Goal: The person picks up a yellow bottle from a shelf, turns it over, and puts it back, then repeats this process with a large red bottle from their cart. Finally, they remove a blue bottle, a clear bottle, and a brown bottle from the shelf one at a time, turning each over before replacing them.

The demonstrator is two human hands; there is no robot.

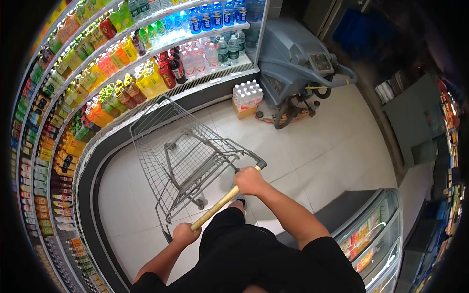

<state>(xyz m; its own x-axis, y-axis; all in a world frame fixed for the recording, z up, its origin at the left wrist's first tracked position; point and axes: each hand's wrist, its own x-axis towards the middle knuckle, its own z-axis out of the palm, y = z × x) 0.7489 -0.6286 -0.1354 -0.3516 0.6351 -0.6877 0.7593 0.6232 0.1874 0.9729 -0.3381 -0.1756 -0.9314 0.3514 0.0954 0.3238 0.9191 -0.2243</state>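
Note:
A wire shopping cart (183, 146) stands on the pale tiled floor in front of me, its basket holding nothing. Its yellow handle bar (220, 204) runs diagonally across the middle of the view. My left hand (185, 234) is closed round the lower left end of the bar. My right hand (249, 180) grips the upper right end. The cart points toward the curved drinks shelves on the left.
Shelves of colourful bottled drinks (97, 73) curve along the left and top. A pack of water bottles on a carton (246, 97) sits on the floor beside a grey floor-scrubbing machine (298, 63). A glass-fronted chest freezer (376, 234) stands at the lower right.

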